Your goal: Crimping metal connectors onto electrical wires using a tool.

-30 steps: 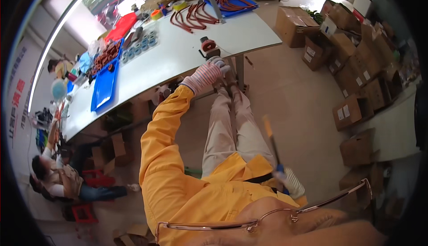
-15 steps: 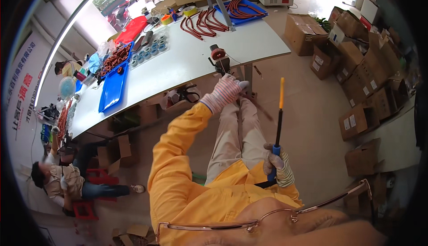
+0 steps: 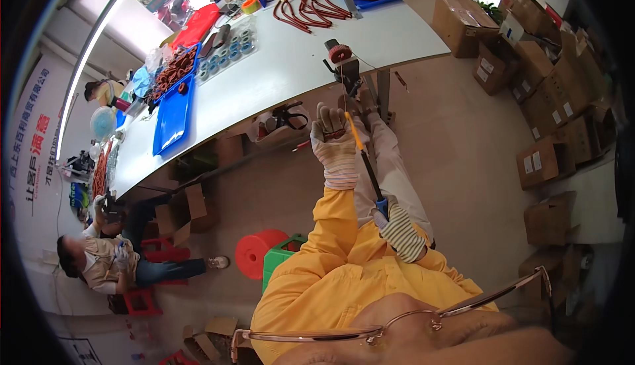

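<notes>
Bench (image 3: 284, 64), long and white, stretches ahead of the person. Nearer, a blue-handled tool (image 3: 370, 174) slants up and slightly left, its long axis running from the right hand (image 3: 398, 228) toward the left hand (image 3: 335, 153). The right fingers wrap its handle; the left ones curl inward. Beyond, a dark red reel (image 3: 340, 53) sits at the bench's edge. Smaller, a dark red cord (image 3: 335, 135) lies under the left fingers; how tightly they grip it cannot be told. The tool's orange tip is just right of those fingers, so the left hand is nearer it.
</notes>
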`<state>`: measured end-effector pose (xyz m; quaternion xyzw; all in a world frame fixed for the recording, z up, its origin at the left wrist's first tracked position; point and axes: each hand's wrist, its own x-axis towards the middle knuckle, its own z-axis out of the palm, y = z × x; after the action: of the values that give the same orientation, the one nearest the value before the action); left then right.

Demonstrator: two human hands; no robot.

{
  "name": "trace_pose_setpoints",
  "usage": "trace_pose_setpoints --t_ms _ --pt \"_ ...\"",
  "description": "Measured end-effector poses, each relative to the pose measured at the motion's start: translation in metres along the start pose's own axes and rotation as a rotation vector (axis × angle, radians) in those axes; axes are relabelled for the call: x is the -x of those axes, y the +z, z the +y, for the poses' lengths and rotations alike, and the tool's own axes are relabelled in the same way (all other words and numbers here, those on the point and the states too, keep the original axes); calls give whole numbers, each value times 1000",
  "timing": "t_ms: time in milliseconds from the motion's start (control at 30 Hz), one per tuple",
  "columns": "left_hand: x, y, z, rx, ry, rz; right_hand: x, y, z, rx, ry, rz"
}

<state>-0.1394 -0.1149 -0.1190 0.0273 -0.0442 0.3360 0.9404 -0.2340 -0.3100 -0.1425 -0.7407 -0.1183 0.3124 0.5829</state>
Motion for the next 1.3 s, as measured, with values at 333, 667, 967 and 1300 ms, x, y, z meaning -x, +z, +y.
trace_pose_setpoints --t_ms 333,667,967,1300 --pt "0 -19 -22 -112 21 530 26 -25 -41 -108 306 -78" --pt "-5 -66 0 133 -156 342 2 -62 -61 114 375 -202" --pt "-7 -64 8 -267 -131 12 -34 -93 -109 472 398 -308" --pt "-16 -74 6 -579 -66 -69 -54 -103 -157 727 423 -417"
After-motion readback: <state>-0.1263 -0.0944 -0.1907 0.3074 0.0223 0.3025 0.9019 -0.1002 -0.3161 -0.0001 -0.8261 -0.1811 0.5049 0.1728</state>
